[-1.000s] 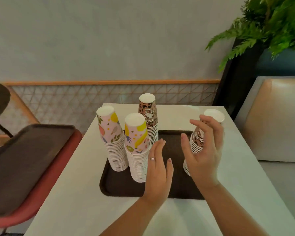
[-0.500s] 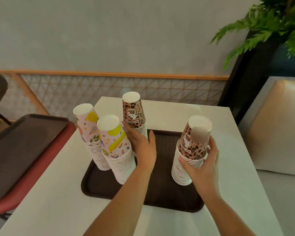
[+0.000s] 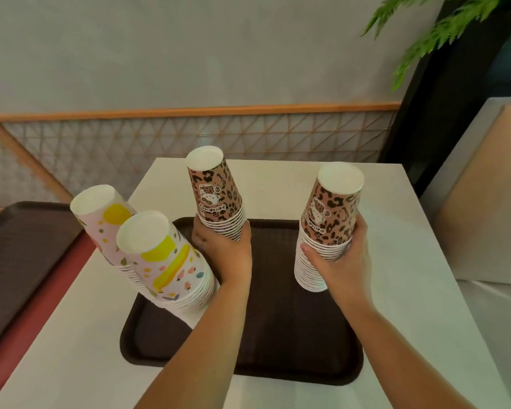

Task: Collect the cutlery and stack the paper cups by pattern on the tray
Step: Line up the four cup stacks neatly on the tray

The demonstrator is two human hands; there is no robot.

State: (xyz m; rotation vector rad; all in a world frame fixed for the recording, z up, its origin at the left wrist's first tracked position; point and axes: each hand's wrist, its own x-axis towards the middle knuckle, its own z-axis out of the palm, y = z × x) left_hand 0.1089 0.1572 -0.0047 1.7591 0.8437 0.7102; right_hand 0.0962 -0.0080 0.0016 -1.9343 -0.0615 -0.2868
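tray (image 3: 278, 361) on table (image 3: 410, 261), 4 cup stacks (image 3: 165, 261) on tray

Light: soft, even, moderately bright; source not visible.
Shadows: faint and diffuse on the table (image 3: 410, 261).
Glare: none.
Sharpness: slightly soft overall.
Distortion: wide-angle bending towards the edges.

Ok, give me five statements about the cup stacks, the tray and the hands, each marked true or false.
1. The left hand grips a leopard-print stack. True.
2. The right hand lies flat on the tray. False: it grips the other leopard-print stack.
3. Two fruit-pattern stacks stand at the tray's left side. True.
4. The cups stand mouth up. False: they are upside down, bases on top.
5. A fork lies on the tray. False: no cutlery shows there.
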